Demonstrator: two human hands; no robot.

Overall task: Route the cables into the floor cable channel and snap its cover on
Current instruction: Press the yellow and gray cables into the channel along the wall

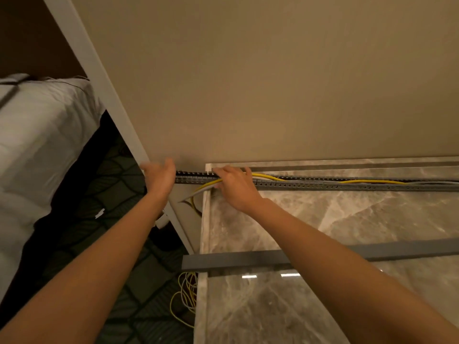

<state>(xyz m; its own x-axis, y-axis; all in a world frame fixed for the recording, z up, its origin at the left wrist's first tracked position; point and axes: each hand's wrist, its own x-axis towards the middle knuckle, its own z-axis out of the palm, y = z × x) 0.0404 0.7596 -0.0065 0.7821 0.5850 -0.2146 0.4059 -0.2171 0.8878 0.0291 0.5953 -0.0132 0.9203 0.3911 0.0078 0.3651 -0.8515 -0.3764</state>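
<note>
Right hand (236, 187) fingers (223, 173) curled down onto the yellow cable (267, 176) and grey cable (202, 190) at the open slotted cable channel (323, 186), mid frame just left of center. Fingertips sit on the channel's far edge, cables pass under the palm; pressing or loosely gripping, can't tell which. Left hand (159, 178) just left of it, fingers half open and spread, thumb up, holding nothing visible, hovering at the left end of the channel where it meets the white door frame (99, 78). Contact with the channel there can't be confirmed, hand is blurred.

Channel runs horizontally along the base of the beige wall (248, 70), from the left hand out to the right edge of frame, lying on the marble floor (347, 214). Cover not on: slotted side walls exposed, yellow cable visible inside in two stretches right of the right hand, grey cables beside it. Left of the right hand, yellow and grey cables spill out of the channel, drooping down toward the marble edge.

Grey channel cover (236, 260) lies loose on the marble in the lower middle of frame, a long flat strip crossing under the right forearm, well apart from the channel. Coil of yellow and grey spare cable (186, 294) lies on the dark patterned carpet (111, 175) below the cover's left end. White bedding (37, 132) fills the left of frame.
</note>
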